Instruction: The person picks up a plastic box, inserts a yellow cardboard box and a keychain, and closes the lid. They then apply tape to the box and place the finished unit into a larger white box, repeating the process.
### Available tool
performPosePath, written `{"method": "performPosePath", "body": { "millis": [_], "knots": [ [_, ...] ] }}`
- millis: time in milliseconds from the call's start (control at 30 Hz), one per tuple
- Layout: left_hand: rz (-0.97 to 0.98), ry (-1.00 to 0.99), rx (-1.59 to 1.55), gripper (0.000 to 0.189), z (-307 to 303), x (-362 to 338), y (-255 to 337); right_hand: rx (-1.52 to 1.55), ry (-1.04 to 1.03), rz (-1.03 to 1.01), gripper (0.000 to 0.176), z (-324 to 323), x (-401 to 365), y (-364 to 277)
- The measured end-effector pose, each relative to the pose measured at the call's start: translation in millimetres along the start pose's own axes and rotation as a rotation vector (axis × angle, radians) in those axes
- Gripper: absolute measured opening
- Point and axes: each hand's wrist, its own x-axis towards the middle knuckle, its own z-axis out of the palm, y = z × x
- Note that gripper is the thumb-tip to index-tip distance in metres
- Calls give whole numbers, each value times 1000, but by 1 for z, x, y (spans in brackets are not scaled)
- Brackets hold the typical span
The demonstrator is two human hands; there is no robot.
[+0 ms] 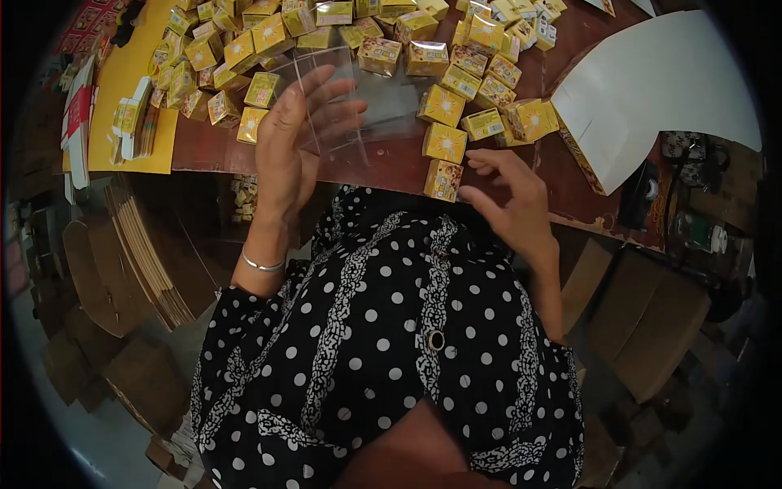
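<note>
My left hand point(287, 147) holds up a clear plastic box point(338, 106) at the table's front edge, its fingers showing through the transparent walls. On the right, my right hand point(517, 200) is held with thumb and fingers apart, nothing between them. Its fingertips are right beside a small yellow box point(443, 180) at the table edge. Behind that one, two more yellow boxes point(445, 142) continue the row away from me. Flat clear plastic point(391, 110) lies on the table behind the held box.
Many small yellow boxes point(240, 50) are heaped across the back of the red-brown table point(375, 167). White card sheets point(660, 81) lie at the right. Yellow card point(155, 24) covers the left side, with a stack of small cartons point(134, 122) on it. Cardboard point(147, 244) stands below left.
</note>
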Motion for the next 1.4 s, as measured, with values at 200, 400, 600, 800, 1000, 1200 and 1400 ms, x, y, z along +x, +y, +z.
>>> {"method": "performPosePath", "body": {
  "millis": [200,400,600,800,1000,1200,1400],
  "knots": [
    [-82,-41,-18,55,-4,-5,-5,-464,23,-165,63,26,-10,-1],
    [-23,-37,55,52,5,-13,-3,-119,-12,1,63,20,-16,20],
    [-33,-111,70,58,4,-17,-11,534,100,139,47,-4,-33,36],
    [-80,-162,148,73,20,-26,-14,482,227,104,45,-14,-43,66],
    [-157,-263,141,63,26,-34,-15,490,237,149,41,-21,-49,91],
    [-79,-273,224,66,34,-43,-20,807,182,217,39,-31,-50,82],
    [-58,-287,273,68,35,-45,-22,650,217,71,45,-34,-50,98]
  ]
}}
